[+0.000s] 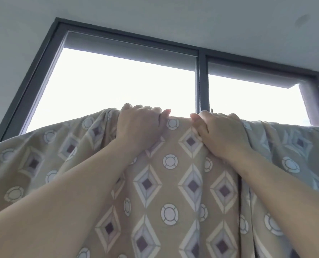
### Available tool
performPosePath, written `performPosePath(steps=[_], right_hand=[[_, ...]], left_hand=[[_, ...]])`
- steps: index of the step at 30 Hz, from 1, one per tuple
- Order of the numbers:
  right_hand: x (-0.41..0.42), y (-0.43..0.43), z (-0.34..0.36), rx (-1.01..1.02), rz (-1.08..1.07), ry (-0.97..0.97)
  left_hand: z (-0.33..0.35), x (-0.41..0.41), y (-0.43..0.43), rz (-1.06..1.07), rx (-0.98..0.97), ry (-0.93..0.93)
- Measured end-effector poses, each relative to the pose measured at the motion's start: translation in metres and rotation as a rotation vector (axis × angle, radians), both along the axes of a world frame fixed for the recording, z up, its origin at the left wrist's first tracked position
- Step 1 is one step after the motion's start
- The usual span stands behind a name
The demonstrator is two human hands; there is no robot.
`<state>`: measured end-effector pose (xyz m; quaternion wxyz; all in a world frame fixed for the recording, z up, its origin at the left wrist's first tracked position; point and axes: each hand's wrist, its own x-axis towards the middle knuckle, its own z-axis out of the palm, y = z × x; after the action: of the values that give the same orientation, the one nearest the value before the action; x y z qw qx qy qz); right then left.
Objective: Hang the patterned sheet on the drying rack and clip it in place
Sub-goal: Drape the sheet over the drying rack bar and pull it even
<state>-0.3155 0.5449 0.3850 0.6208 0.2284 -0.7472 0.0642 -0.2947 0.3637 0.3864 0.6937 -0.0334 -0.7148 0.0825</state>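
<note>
Two bare forearms reach up to the patterned sheet point(173, 183), where the left hand point(140, 123) and right hand point(222, 131) each clutch its bunched top edge, draped high before a dark-framed window point(201, 81).

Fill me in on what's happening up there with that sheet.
A person is hanging a beige sheet patterned with diamonds and circles in front of a dark-framed window. Both arms reach up: the left hand and the right hand grip the sheet's top edge side by side, fingers curled over it. The fabric already drapes down on both sides, bunched in folds. The rack itself is hidden under the cloth, and no clips are visible yet.
</note>
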Motion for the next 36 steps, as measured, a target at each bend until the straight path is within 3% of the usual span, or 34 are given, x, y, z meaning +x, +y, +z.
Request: performPosePath(steps=[6,17,19,23,25,29,36], right_hand=[[-0.004,0.021,-0.004,-0.034,-0.071,0.013],[-0.001,0.073,-0.001,-0.126,-0.180,-0.098],[-0.001,0.079,0.002,-0.178,-0.163,-0.193],[-0.005,0.077,0.008,-0.148,-0.080,-0.277],[-0.008,0.080,0.008,-0.140,-0.053,-0.254],[-0.019,0.101,0.004,-0.143,-0.062,-0.139],[-0.029,0.133,0.006,-0.146,-0.064,-0.123]], left_hand=[[-0.001,-0.009,0.000,-0.001,0.040,0.104],[0.014,0.002,0.023,0.088,0.258,-0.161],[0.019,0.003,0.041,0.084,0.221,-0.207],[0.013,-0.004,0.112,-0.149,0.027,-0.308],[0.007,-0.020,0.132,-0.076,-0.013,-0.224],[0.000,-0.049,0.133,-0.079,-0.004,0.276],[0.003,-0.058,0.136,-0.090,-0.021,0.365]])
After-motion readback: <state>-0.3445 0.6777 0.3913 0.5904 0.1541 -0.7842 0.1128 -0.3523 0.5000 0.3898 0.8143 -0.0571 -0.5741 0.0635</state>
